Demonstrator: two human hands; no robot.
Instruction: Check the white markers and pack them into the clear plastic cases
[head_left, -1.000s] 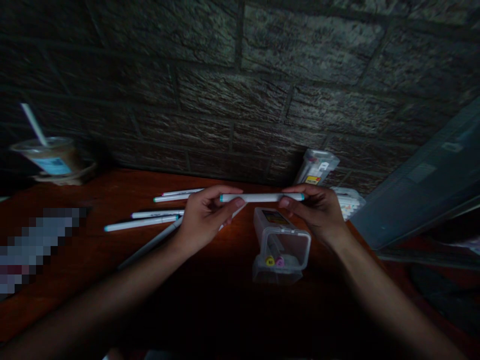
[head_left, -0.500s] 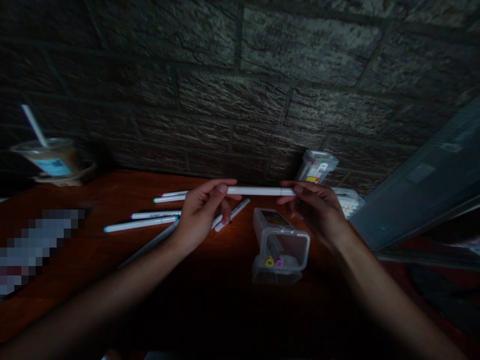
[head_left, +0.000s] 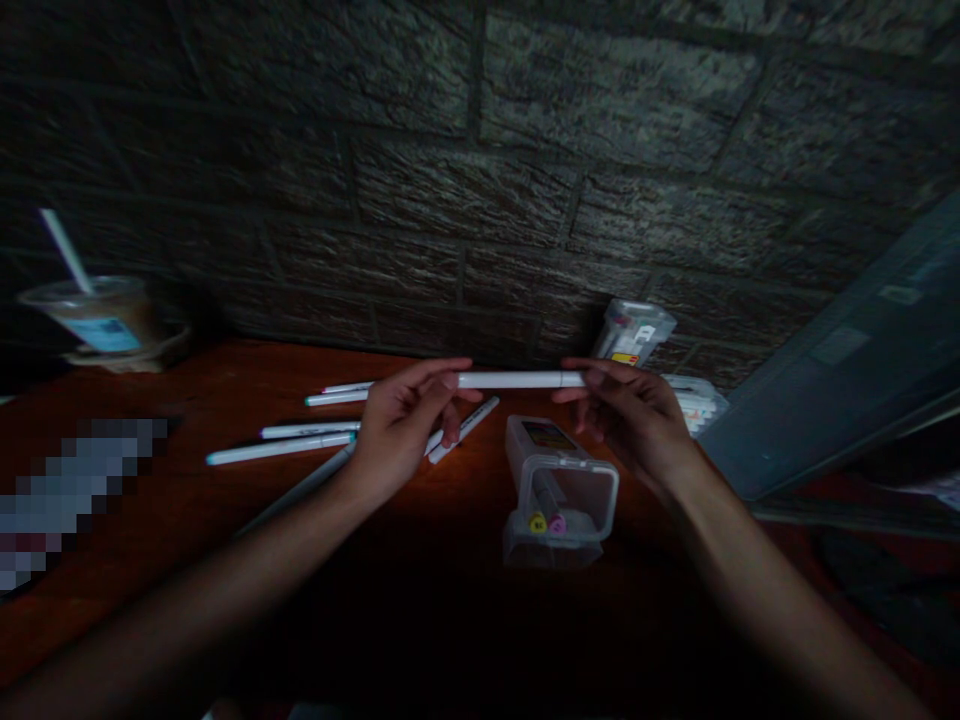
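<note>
A white marker [head_left: 517,380] is held level between both hands above the reddish-brown table [head_left: 225,520]. My left hand [head_left: 405,425] pinches its left end with fingertips; my right hand [head_left: 630,420] pinches its right end. Both caps are hidden by my fingers. Just below and between the hands lies a clear plastic marker case [head_left: 561,492] on its side, with a yellow-capped and a pink-capped marker inside. Several white markers [head_left: 281,448] lie loose on the table left of my left hand, and one more [head_left: 465,430] lies under it.
A dark brick wall [head_left: 480,180] runs behind the table. A plastic cup with a straw [head_left: 101,318] stands at the far left. Another clear case [head_left: 634,335] leans on the wall, with a box of markers [head_left: 694,400] beside it. A laptop lid [head_left: 847,370] stands at the right.
Both hands lifted the marker slightly toward the wall and shifted their grip to the fingertips, now covering the teal caps. A loose marker under my left hand came into view.
</note>
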